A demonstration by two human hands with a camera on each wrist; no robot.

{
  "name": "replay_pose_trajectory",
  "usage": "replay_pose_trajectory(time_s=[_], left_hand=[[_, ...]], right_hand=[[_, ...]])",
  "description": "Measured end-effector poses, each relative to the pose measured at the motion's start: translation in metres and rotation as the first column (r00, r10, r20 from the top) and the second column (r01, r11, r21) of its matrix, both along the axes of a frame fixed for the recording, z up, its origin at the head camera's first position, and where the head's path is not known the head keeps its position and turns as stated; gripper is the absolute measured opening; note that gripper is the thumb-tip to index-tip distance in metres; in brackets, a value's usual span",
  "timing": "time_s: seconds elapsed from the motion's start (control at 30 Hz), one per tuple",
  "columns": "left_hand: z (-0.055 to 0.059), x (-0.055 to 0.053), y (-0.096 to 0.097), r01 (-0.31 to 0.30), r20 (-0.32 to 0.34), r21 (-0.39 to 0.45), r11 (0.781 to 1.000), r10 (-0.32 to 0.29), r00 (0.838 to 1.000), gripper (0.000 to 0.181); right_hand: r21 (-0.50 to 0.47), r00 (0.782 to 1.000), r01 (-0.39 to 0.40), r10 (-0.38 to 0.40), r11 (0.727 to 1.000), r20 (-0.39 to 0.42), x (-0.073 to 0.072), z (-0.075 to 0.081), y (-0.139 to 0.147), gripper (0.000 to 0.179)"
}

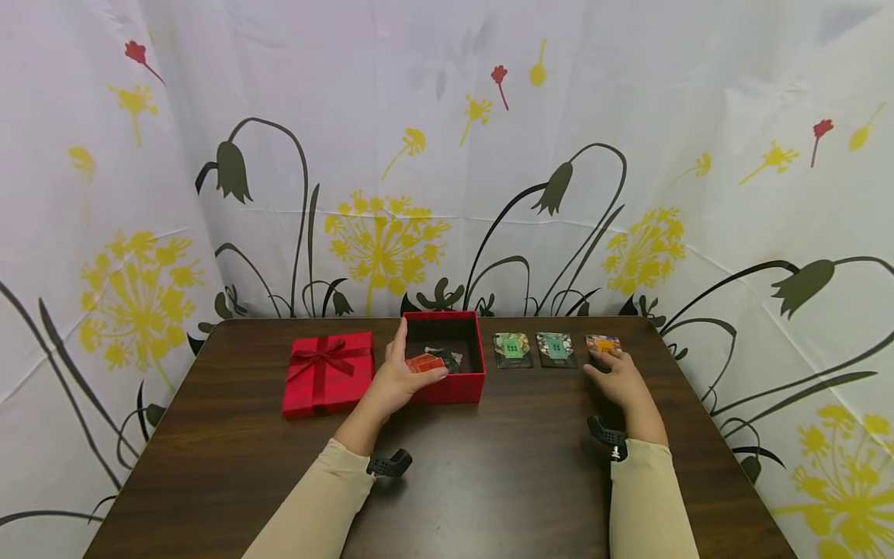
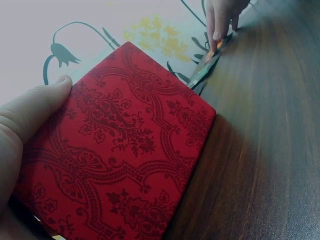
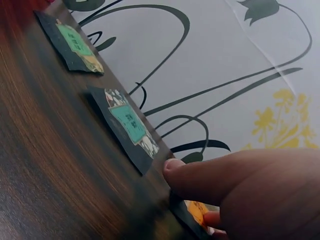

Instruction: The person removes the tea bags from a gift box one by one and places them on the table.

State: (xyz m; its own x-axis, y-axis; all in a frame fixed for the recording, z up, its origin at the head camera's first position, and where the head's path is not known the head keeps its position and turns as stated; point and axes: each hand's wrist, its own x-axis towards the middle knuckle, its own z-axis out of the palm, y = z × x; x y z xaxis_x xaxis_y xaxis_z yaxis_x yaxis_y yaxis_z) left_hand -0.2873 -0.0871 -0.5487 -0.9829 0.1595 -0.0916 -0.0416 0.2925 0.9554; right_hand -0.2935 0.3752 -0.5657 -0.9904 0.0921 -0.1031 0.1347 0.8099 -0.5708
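An open red gift box [image 1: 447,388] with a dark inside stands at the table's back. My left hand [image 1: 396,380] holds it at the left front corner, thumb over the rim. Inside lie an orange-red packet [image 1: 424,362] and a dark packet [image 1: 454,359], partly hidden. In the left wrist view the patterned red box wall [image 2: 125,145] fills the middle. At right, my right hand [image 1: 621,380] touches a small orange-labelled packet [image 1: 601,342] with its fingertips; the thumb [image 3: 200,177] stands apart from them. The hand covers part of that packet, which lies on the table.
A green-labelled packet [image 1: 513,350] and a teal-labelled packet [image 1: 556,350] lie in a row between box and right hand. The red lid [image 1: 342,386] with a ribbon bow lies left of the box. A flower-printed white cloth [image 1: 447,155] hangs behind the brown table [image 1: 489,481].
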Motion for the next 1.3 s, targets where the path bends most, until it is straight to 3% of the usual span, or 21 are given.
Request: replay_pose_trajectory(time_s=[0.33,0.83,1.3], left_hand=[[-0.0008,-0.0003,0.0008,0.003,0.000,0.000,1.000,-0.003,1.000,0.132],[-0.0025,-0.0001,-0.0005,-0.001,-0.005,0.000,1.000,0.001,1.000,0.134],[-0.0011,-0.0010,0.0000,-0.001,-0.014,-0.006,1.000,0.000,1.000,0.134]], right_hand=[[0.001,0.997,-0.034,0.034,0.999,0.066,0.0003,0.0021,0.0008,0.064],[-0.002,0.997,-0.043,0.043,0.999,0.059,0.0008,0.0003,0.0016,0.064],[0.011,0.997,-0.067,0.066,0.998,0.044,0.0020,0.0079,0.0001,0.063]])
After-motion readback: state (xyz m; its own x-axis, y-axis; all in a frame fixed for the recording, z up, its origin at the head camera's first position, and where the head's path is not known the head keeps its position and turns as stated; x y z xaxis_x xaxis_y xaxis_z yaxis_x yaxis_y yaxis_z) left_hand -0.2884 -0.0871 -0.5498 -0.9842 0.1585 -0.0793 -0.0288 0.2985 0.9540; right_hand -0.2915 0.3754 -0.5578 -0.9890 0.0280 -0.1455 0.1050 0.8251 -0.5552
